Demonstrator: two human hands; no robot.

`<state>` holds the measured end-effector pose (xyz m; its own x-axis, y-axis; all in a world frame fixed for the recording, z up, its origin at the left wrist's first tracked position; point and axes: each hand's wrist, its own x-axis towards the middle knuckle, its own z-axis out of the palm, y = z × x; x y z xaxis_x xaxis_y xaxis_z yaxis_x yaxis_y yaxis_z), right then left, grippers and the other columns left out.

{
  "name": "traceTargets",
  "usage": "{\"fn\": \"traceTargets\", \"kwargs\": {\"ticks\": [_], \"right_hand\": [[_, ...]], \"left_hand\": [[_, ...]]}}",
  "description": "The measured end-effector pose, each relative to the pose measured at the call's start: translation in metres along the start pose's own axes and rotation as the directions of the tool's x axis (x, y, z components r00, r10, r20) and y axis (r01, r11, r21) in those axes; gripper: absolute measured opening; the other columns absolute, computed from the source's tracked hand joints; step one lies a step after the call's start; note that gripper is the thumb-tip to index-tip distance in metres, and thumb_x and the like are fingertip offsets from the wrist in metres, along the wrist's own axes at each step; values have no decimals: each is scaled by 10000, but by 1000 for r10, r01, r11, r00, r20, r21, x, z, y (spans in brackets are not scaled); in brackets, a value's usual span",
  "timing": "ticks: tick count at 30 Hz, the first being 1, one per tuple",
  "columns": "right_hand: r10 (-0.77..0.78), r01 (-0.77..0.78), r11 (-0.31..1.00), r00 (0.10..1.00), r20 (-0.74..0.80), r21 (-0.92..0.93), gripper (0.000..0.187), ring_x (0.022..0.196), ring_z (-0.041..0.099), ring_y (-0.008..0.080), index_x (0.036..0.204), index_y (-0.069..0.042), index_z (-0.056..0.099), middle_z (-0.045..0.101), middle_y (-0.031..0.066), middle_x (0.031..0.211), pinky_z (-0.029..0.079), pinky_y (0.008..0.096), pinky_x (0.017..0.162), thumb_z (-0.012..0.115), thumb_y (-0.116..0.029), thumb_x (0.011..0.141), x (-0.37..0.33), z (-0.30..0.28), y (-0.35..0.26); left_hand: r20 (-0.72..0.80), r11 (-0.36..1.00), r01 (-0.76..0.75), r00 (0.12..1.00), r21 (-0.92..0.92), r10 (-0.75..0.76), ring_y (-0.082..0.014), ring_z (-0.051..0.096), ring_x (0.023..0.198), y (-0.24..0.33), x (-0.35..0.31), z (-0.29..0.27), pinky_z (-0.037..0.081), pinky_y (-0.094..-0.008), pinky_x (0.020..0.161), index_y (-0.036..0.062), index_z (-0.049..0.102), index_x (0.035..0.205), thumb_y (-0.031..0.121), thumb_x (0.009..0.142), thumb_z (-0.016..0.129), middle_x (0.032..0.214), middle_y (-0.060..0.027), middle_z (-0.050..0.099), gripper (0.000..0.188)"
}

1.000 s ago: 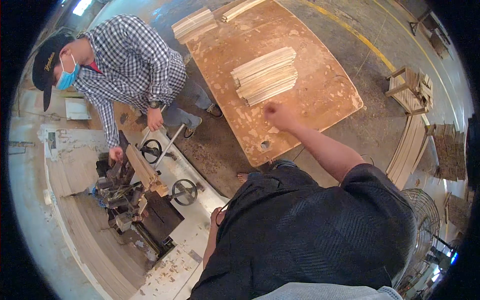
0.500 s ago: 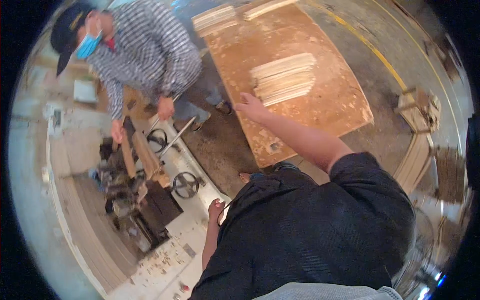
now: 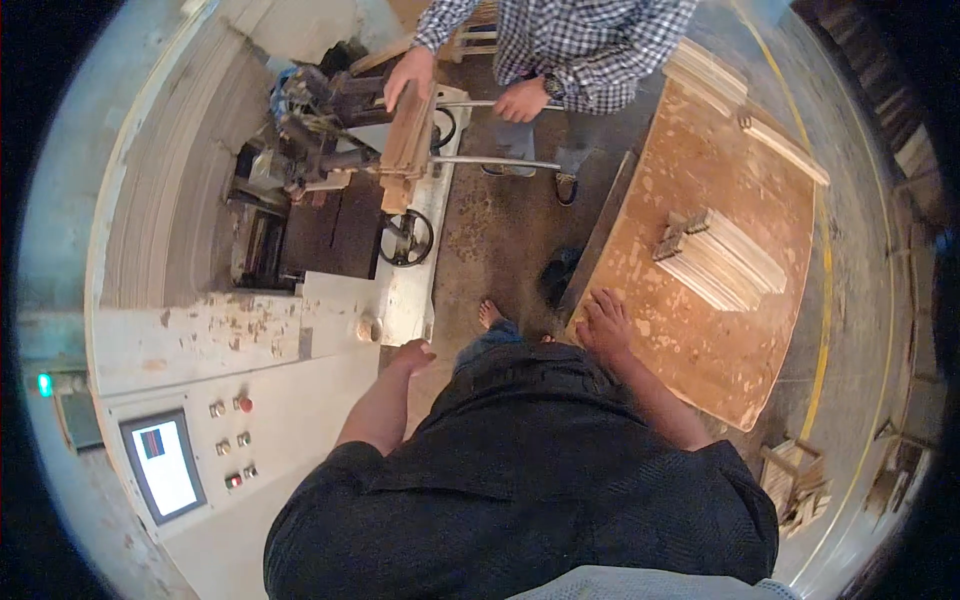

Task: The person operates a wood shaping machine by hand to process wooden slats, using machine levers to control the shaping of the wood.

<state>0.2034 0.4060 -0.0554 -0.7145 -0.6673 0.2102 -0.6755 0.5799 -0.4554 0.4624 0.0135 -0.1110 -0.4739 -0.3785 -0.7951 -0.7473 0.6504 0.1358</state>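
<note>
My right hand rests on the near left corner of the brown wooden table, palm down with fingers spread, holding nothing. Beyond it on the tabletop lies a stack of pale wooden strips, which the hand does not touch. Beside the near end of the white machine bed is my left hand. No object shows in it, and its fingers are too small and turned away to read. Farther along the machine, a co-worker's hand grips upright wooden pieces.
The co-worker in a checked shirt stands across the aisle, the other hand near a metal bar. A black handwheel juts from the machine. A control panel screen sits at lower left. More strips lie on the table's far end.
My view has swung left toward the machine. My right hand, reaching out near the strip stack before, now lies on the table's near corner. My left hand stays by the machine.
</note>
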Motion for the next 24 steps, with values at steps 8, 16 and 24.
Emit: {"fn": "traceTargets", "kwargs": {"ticks": [8,16,24], "right_hand": [[95,-94,995,988,118,-12,356,1182,495,380,1074,-83,607,546,149,1272,388,485,1002,677,-233,759,32,-13,3],[63,-64,998,997,50,9,309,1133,511,365,1050,-92,609,560,136,1184,407,484,970,662,-200,766,37,-10,8],[62,-60,998,996,62,-33,280,1083,508,376,1052,-92,608,557,134,1117,418,485,942,633,-176,786,39,-21,10]], "left_hand": [[-65,991,-131,990,-41,128,-322,640,1080,39,21,-15,507,-399,944,93,613,1235,463,790,697,1167,-160,668,585],[-127,973,-230,966,-33,224,-406,626,1030,46,13,-27,505,-475,887,-1,644,1068,434,834,603,1104,-258,645,496],[-123,984,-166,977,69,173,-367,627,1074,8,33,-5,510,-444,909,81,646,1168,446,801,658,1143,-204,660,518]]}}
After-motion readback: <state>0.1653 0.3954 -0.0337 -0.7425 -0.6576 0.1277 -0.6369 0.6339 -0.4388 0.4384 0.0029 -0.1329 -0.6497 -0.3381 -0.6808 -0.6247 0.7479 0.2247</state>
